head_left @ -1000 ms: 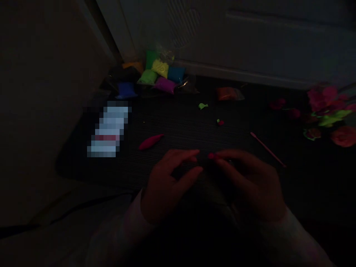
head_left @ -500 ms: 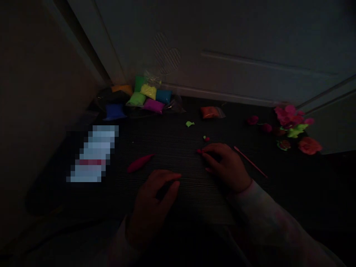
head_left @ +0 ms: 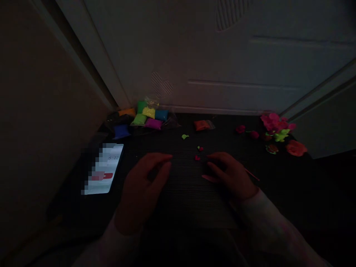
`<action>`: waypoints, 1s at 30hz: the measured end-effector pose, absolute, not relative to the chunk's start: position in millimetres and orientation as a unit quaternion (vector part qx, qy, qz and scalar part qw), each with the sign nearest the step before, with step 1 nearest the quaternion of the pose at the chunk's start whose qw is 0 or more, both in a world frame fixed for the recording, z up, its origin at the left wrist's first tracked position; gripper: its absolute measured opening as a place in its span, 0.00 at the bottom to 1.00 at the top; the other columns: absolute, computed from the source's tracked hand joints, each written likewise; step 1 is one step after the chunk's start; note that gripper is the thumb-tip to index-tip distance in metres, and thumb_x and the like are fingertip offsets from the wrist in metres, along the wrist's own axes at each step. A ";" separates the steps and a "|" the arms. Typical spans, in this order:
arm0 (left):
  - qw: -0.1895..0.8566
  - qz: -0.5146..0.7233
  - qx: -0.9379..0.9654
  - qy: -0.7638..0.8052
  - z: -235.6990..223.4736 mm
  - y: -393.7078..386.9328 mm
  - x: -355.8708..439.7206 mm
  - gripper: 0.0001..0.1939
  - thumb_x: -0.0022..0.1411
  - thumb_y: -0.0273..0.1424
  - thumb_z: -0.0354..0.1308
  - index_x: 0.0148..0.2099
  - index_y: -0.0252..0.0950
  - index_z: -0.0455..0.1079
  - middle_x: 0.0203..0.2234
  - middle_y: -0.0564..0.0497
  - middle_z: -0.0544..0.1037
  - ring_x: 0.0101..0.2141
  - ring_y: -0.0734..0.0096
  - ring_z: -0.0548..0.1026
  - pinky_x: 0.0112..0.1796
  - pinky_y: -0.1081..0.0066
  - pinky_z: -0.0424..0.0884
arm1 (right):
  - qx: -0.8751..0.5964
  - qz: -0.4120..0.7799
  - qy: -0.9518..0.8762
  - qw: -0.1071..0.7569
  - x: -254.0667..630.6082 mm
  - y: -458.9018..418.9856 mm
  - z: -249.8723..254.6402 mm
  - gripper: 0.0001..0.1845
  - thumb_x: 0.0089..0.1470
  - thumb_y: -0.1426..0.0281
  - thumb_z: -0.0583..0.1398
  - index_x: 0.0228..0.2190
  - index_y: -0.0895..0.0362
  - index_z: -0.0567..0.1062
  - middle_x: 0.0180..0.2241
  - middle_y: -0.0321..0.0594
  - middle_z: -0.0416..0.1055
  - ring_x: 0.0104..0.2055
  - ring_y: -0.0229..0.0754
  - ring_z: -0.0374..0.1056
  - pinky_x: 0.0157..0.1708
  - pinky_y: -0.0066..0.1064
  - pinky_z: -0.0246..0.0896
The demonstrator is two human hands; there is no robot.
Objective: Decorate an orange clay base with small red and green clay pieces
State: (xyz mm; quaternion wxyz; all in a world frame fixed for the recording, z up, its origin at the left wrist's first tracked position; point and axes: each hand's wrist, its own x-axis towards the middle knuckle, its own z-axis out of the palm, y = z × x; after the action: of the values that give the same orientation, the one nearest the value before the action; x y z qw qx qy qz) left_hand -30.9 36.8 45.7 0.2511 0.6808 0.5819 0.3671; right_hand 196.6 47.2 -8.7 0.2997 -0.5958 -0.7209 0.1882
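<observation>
Knocks and squashing: the main risks for a small red piece [head_left: 197, 158]

Light is poor, and that may be the root of most trouble here. The red piece is tiny against the dark table [head_left: 178, 207], so a finger coming down slightly off target could flatten it or push it away. It looks soft, and if so, too firm a pinch would likely spoil its shape. A second piece, red with a green tip [head_left: 200, 148], lies just beside it at about 12 to 1 o'clock; a sweep of the fingers could drive the two together and make them stick. The pink rod [head_left: 253, 175] runs partly behind the right hand [head_left: 207, 160], at its 3 o'clock, where a careless wrist might roll it.

As for places, the red piece rests on the table between the hands, nearer the right one. From the right fingertips it is at 9 o'clock, close by; contact seems absent, though the gloom makes that hard to settle. From the left hand [head_left: 170, 160] it sits at 2 o'clock, well clear. A green scrap [head_left: 185, 137] lies at the red piece's 11 o'clock.

Both hands are well apart from each other, fingers curved and thumbs slightly parted from them, with nothing visible in either grasp.
</observation>
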 end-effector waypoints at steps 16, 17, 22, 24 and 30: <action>0.234 0.149 0.789 0.549 16.5 161.0 21.3 0.13 0.60 0.34 0.51 0.45 0.33 0.65 0.43 0.46 0.70 0.41 0.66 0.70 0.42 0.59 0.67 | -0.603 0.108 -0.732 0.300 205.2 -7.2 -25.4 0.09 0.51 0.71 0.55 0.34 0.56 0.73 0.35 0.44 0.73 0.38 0.46 0.67 0.39 0.43 0.62; 0.245 0.157 0.786 0.545 22.9 158.2 18.0 0.13 0.59 0.34 0.51 0.44 0.33 0.66 0.42 0.46 0.71 0.41 0.66 0.70 0.42 0.59 0.67 | -0.605 0.102 -0.728 0.305 206.0 -7.0 -26.7 0.09 0.51 0.71 0.55 0.34 0.56 0.73 0.35 0.44 0.72 0.39 0.46 0.67 0.39 0.44 0.62; 0.354 0.167 0.782 0.485 58.3 107.4 2.7 0.13 0.57 0.36 0.52 0.41 0.35 0.71 0.32 0.52 0.77 0.33 0.71 0.73 0.36 0.72 0.68 | -0.603 0.089 -0.715 0.344 200.7 -16.9 -8.9 0.11 0.53 0.69 0.53 0.37 0.55 0.72 0.36 0.44 0.72 0.39 0.45 0.68 0.39 0.42 0.63; 0.410 0.151 0.778 0.452 64.8 76.3 0.2 0.12 0.55 0.37 0.53 0.37 0.37 0.73 0.29 0.55 0.76 0.29 0.74 0.73 0.31 0.75 0.67 | -0.573 0.105 -0.718 0.380 192.0 -25.6 8.1 0.12 0.54 0.70 0.53 0.41 0.53 0.71 0.37 0.42 0.72 0.40 0.42 0.68 0.39 0.36 0.65; 0.620 0.126 0.685 0.361 58.9 23.2 0.1 0.07 0.54 0.30 0.54 0.28 0.35 0.73 0.27 0.55 0.71 0.29 0.76 0.69 0.31 0.76 0.63 | -0.464 0.207 -0.755 0.415 169.9 -40.4 34.9 0.17 0.51 0.77 0.55 0.41 0.50 0.72 0.34 0.37 0.72 0.36 0.36 0.70 0.33 0.24 0.67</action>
State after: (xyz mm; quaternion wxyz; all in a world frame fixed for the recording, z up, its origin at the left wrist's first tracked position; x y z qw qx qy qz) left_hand 0.1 23.2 58.9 0.6204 0.6845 0.3613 0.1264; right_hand 169.9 -40.4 34.9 0.4148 -0.4639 -0.7548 0.2072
